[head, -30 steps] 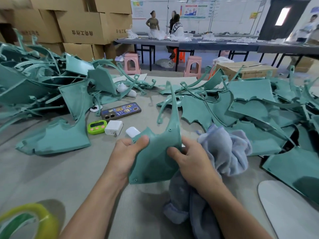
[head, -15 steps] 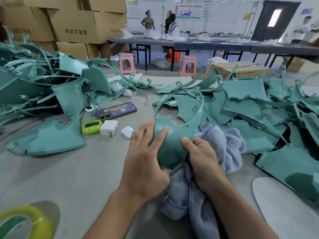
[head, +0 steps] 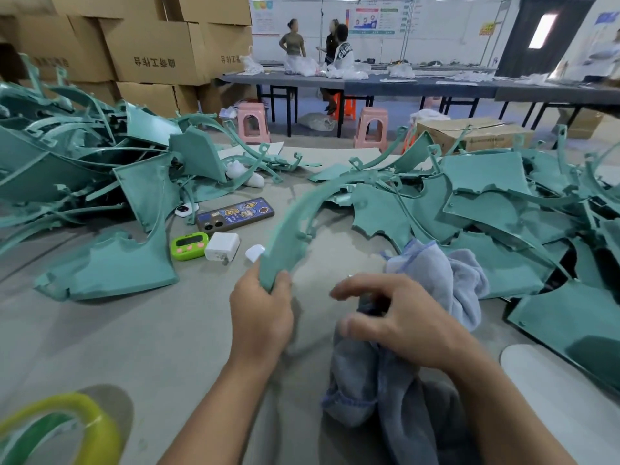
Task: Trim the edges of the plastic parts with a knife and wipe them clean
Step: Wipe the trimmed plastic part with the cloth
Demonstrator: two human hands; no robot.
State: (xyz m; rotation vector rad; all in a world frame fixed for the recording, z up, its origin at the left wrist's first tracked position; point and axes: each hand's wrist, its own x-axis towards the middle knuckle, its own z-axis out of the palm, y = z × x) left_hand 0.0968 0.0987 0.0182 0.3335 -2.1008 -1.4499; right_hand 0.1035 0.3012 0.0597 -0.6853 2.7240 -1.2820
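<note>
Wiping step, by my read: left grip (head: pixel 261 310) was closed round the lower end of a curved teal part (head: pixel 292 223), held above the bench (head: pixel 134 330) w/ its far end arcing toward the right-hand pile (head: pixel 503 213); right grip (head: pixel 385 320) hovered blurred over the blue-grey cloth (head: pixel 453 280), couldn't tell if it held it. Next it'd need the cloth gathered & run along the rim. Bench also carried phone (head: pixel 235 214), timer (head: pixel 189 246), charger (head: pixel 222 246); cartons (head: pixel 151 52) & pink stools (head: pixel 251 122) behind

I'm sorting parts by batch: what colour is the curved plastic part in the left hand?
The curved plastic part is teal green; head view.
</note>
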